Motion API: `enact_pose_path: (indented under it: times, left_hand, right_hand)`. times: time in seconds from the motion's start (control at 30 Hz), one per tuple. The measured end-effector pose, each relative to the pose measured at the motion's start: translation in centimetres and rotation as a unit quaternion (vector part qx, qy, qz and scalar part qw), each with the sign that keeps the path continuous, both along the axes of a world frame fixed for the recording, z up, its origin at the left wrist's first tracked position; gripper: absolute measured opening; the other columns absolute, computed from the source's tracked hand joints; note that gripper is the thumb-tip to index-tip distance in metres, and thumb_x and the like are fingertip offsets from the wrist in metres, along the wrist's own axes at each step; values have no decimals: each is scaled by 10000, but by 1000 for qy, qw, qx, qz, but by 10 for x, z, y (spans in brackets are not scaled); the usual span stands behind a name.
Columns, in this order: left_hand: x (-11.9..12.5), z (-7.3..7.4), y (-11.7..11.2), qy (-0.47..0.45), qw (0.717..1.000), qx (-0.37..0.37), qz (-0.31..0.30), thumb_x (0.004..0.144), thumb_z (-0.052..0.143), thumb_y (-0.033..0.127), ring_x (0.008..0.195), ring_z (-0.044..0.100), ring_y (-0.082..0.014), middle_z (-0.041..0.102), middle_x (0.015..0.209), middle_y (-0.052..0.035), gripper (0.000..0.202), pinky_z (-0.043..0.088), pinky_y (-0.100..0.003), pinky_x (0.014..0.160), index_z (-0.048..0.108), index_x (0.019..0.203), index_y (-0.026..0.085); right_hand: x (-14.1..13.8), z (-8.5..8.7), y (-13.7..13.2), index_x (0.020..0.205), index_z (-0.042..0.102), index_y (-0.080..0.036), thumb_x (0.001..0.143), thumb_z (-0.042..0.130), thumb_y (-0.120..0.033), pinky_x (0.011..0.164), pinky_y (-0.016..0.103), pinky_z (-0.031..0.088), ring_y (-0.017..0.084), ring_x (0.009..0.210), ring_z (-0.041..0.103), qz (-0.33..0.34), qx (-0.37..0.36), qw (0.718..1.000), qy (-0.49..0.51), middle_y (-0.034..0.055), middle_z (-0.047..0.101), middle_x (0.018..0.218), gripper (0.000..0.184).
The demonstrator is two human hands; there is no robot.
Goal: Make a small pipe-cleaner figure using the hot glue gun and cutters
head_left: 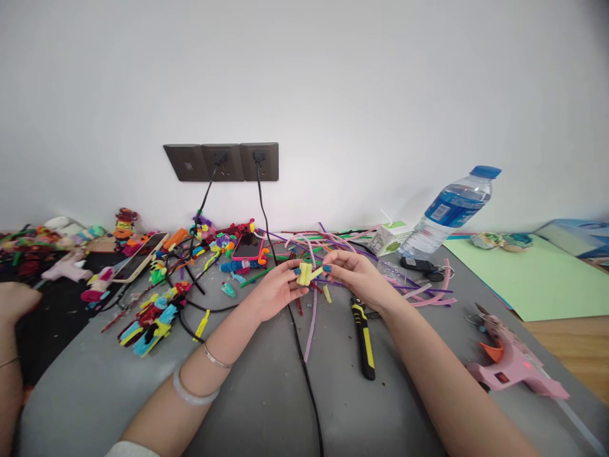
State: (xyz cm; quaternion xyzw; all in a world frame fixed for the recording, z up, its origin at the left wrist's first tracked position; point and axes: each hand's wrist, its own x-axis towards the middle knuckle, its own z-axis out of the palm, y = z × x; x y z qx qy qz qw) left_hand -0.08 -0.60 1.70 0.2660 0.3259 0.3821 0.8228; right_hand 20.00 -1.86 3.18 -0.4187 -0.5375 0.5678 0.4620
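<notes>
Between my two hands is a small piece made of pale yellow pipe cleaner (305,274), folded into a blocky shape with one strip sticking out to the right. My left hand (278,289) pinches the folded part. The fingertips of my right hand (354,274) are closed on the end of the strip. Just below lies a short cut yellow bit (327,294). A lilac pipe cleaner (311,327) runs down the grey mat under my hands. Yellow-and-black pliers (364,346) lie beside my right forearm.
A pink glue gun (516,368) with a lit red light rests at the right. Behind stand a tilted water bottle (450,209) and a drink carton (389,238). Colourful pipe-cleaner figures (155,320) crowd the left. A black cord (297,343) crosses the mat. Another person's hand (16,303) is at far left.
</notes>
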Motion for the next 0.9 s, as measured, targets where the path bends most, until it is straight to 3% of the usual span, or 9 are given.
enact_pose_path:
  times: [0.27, 0.43, 0.9]
  left_hand:
    - [0, -3, 1, 3, 1000, 24, 7, 722, 724, 91, 732, 641, -111, 686, 869, -36, 223, 543, -228, 682, 672, 931, 151]
    - [0, -4, 0, 21, 999, 31, 1, 694, 770, 126, 695, 618, -102, 673, 836, -28, 239, 511, -215, 637, 673, 912, 148]
    - [0, -5, 0, 44, 997, 52, -28, 674, 815, 172, 694, 581, -94, 656, 806, -26, 257, 432, -221, 623, 684, 893, 140]
  right_hand:
    - [1, 5, -2, 841, 672, -173, 806, 700, -421, 686, 282, 479, 148, 706, 571, 34, 72, 990, -117, 24, 637, 795, 252]
    - [0, 1, -1, 854, 684, -171, 831, 641, -387, 660, 295, 457, 171, 718, 577, 21, 109, 978, -177, 43, 664, 805, 222]
    - [-3, 0, -3, 852, 652, -195, 881, 584, -317, 603, 295, 375, 167, 692, 502, -7, 182, 955, -235, 29, 635, 782, 143]
